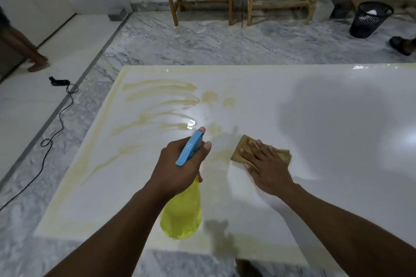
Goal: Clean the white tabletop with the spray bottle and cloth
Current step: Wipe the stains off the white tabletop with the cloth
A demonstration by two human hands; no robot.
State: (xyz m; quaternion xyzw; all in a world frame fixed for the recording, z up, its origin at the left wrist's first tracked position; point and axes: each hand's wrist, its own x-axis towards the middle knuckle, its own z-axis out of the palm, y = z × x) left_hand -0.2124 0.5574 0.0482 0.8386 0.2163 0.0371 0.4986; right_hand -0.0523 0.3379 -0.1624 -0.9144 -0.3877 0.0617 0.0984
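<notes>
My left hand [180,164] grips a spray bottle [182,213] with a yellow body and a blue trigger head, held above the near middle of the white tabletop [315,141], nozzle pointing away from me. My right hand [265,164] lies flat, fingers straight, pressing a folded brown cloth [242,148] onto the tabletop just right of the bottle. Yellowish smears [157,96] streak the left half of the top.
Grey marble floor surrounds the table. A black cable and plug [58,81] trail on the floor at left. Wooden frames [202,2] stand against the far wall. A black mesh bin [369,20] sits far right. Another person's feet [38,63] stand at far left.
</notes>
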